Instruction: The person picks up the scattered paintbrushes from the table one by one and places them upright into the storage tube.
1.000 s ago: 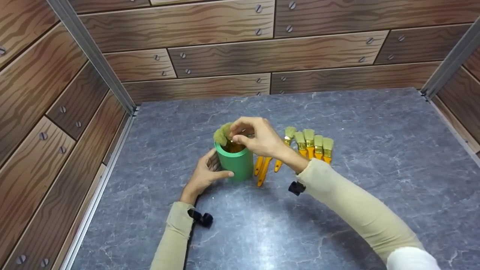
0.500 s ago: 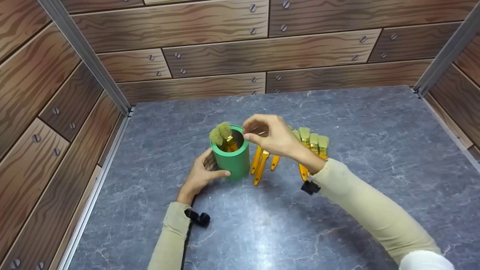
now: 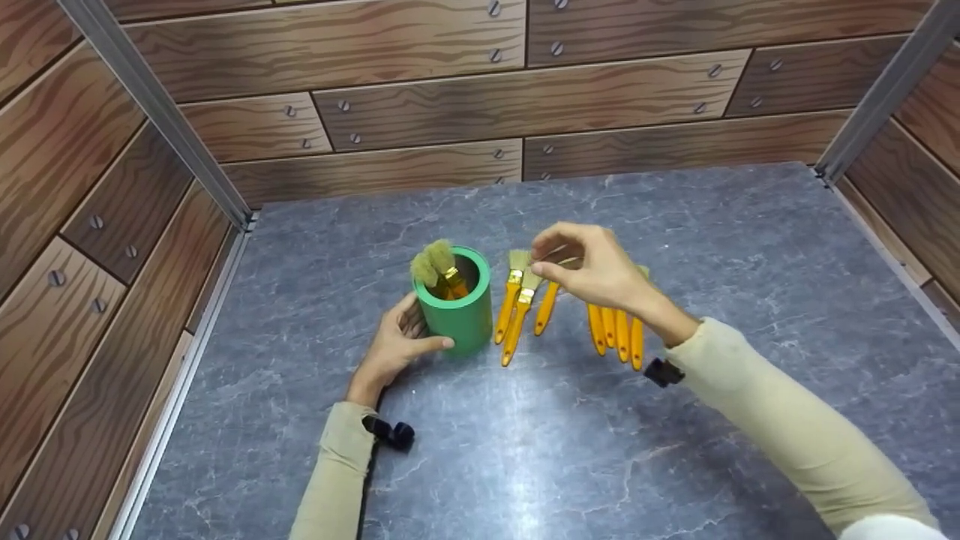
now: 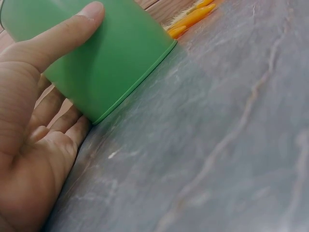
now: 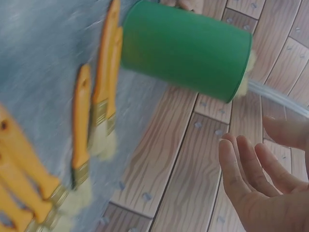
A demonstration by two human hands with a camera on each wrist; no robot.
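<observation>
Tabletop (image 3: 465, 465); can interior (image 3: 472, 271), head view only

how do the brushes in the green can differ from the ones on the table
The inner brushes lean in the green can with bristles up; the loose brushes lie flat on the table. The inner brushes' handles are mostly hidden by the can, while the loose brushes show much more handle. Both have pale bristles, gold bands and orange handles.
</observation>
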